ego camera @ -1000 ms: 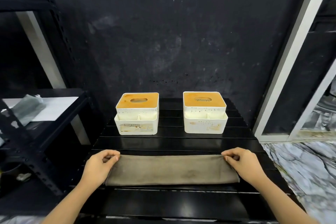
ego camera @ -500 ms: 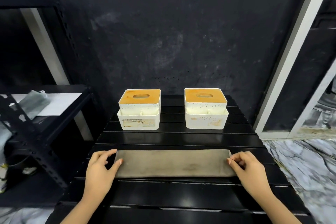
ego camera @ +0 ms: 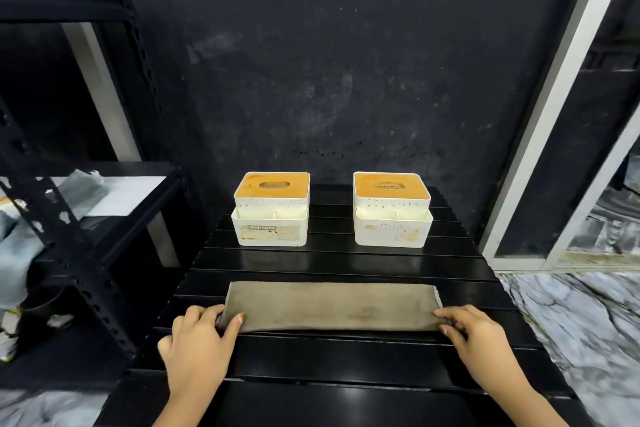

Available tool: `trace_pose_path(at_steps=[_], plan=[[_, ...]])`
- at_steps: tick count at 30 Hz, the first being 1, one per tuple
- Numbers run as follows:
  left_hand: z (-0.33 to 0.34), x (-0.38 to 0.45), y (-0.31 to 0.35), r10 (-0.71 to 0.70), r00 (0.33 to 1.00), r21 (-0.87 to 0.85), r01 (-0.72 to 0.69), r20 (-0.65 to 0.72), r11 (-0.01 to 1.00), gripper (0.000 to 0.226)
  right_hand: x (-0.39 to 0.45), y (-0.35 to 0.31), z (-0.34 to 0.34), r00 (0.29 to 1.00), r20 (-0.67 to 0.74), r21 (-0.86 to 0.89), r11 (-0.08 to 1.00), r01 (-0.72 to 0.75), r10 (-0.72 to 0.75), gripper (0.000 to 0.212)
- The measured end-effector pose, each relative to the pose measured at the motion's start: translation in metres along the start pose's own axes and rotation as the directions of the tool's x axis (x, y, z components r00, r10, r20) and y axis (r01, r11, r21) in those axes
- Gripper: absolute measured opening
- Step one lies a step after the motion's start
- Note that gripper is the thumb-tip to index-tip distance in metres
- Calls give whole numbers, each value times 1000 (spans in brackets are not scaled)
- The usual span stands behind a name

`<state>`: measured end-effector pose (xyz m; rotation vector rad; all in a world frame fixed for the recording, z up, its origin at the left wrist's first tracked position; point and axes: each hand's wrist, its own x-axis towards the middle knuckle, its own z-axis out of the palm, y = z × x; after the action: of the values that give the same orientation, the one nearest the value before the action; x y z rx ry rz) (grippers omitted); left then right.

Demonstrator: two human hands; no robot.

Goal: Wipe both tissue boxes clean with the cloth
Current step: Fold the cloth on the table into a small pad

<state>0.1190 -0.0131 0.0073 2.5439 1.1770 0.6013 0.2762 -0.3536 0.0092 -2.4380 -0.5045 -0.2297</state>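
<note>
Two white tissue boxes with orange-brown lids stand side by side at the back of a black slatted table [ego camera: 346, 357]: the left tissue box [ego camera: 272, 210] bears a stained label, the right tissue box [ego camera: 392, 210] is speckled and stained. A long folded grey-brown cloth [ego camera: 332, 305] lies flat across the table in front of them. My left hand [ego camera: 201, 340] pinches the cloth's near-left corner between thumb and fingers. My right hand [ego camera: 474, 336] grips the near-right corner, fingers curled over the edge.
A black metal shelving rack [ego camera: 79, 253] stands to the left, holding white paper [ego camera: 128, 194] and a grey rag [ego camera: 86, 187]. A dark wall rises behind the table. A white door frame [ego camera: 554, 107] and marble floor [ego camera: 588, 315] lie to the right.
Both hands slid from the cloth's far corners down its ends to the near corners. The cloth stays flat on the table. The camera tilted, so the boxes appear farther off.
</note>
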Motion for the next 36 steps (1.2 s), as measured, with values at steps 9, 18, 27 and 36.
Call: trace_pose_path(at_steps=[9,18,27,36], plan=[[-1,5,-2,-51,997,-138,60,65,989,24,26,-83,34,998,-58,245,969,31,-18,23],[-4,5,-4,-30,998,-207,40,48,977,19,23,-165,101,948,167,309,928,210,-270,17],[-3,5,-6,-23,999,-219,30,35,975,14,18,-163,103,908,232,310,912,270,-348,28],[-3,5,-8,-15,999,-223,26,51,974,14,15,-103,55,973,102,42,978,202,-205,42]])
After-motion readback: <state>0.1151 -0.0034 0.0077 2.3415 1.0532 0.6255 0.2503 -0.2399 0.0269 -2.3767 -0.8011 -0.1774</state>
